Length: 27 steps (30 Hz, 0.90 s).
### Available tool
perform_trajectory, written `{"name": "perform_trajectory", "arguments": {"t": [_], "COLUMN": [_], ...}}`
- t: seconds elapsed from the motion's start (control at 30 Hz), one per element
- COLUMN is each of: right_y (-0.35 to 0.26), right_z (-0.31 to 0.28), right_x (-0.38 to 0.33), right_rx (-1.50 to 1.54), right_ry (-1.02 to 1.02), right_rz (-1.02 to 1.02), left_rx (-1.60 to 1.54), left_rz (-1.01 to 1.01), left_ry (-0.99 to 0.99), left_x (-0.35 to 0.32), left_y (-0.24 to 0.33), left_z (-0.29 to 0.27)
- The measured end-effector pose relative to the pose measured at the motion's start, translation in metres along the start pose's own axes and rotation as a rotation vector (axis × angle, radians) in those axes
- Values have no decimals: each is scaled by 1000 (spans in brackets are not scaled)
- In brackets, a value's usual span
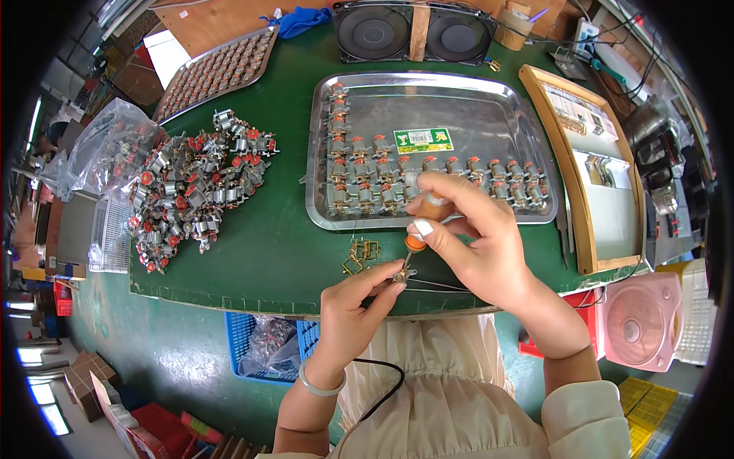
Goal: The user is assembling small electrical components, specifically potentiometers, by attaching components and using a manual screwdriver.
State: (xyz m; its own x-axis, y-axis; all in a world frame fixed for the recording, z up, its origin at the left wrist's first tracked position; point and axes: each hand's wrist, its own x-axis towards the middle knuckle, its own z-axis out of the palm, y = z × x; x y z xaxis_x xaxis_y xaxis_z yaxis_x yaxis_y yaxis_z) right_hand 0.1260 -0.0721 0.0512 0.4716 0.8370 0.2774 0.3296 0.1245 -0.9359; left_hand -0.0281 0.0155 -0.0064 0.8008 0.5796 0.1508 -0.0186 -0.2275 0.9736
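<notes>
At the counter's (290, 252) near edge, the left hand (348, 314) has its fingers (382, 277) pinched together on a small metal part (399, 274), held just above the green surface. Right hand (474, 237) fingers are clamped around an orange-handled screwdriver (415, 243) — its tip meets that part from above. Brass clips (359, 255) lie just beside them; behind sits a steel tray (459, 115) of small motors — a loose motor pile (195, 183) lies left.
</notes>
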Motion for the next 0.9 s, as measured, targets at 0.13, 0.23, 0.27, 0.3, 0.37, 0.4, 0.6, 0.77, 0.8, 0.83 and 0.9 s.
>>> {"name": "perform_trajectory", "arguments": {"t": [0.13, 0.23, 0.27, 0.3, 0.37, 0.4, 0.6, 0.77, 0.8, 0.83, 0.9], "right_y": [-1, 2, -2, -2, -3, -10, -10, -7, -4, -3, 0], "right_z": [1, -1, -7, -7, -2, 5, -14, -11, -14, -16, -20], "right_x": [4, 1, -1, 0, 3, 2, 8, 2, 5, 7, 12], "right_rx": [546, -75, -300, -298, -25, 470, -480, 190, 161, 158, 261], "right_ry": [-57, 38, 4, 5, 19, 70, -25, -161, -219, -215, -288], "right_rz": [83, -171, -137, -145, -112, 110, -328, 20, -23, -18, -35], "left_rx": [13, -44, -17, 10, -4, -2, -4, -27, -32, -38, -56], "left_rz": [44, -17, -4, 10, 16, 22, 12, 3, 4, 7, -20], "left_ry": [6, 17, 15, 12, 13, 19, 13, 11, 7, 0, -22], "left_x": [-1, -1, -1, -1, -3, -3, -1, 0, 1, 1, 2], "left_y": [-3, -1, -1, -1, -1, -2, 0, 0, -1, -1, -1], "left_z": [-1, 0, 0, 1, 1, 1, 1, 0, 0, -1, -4]}}
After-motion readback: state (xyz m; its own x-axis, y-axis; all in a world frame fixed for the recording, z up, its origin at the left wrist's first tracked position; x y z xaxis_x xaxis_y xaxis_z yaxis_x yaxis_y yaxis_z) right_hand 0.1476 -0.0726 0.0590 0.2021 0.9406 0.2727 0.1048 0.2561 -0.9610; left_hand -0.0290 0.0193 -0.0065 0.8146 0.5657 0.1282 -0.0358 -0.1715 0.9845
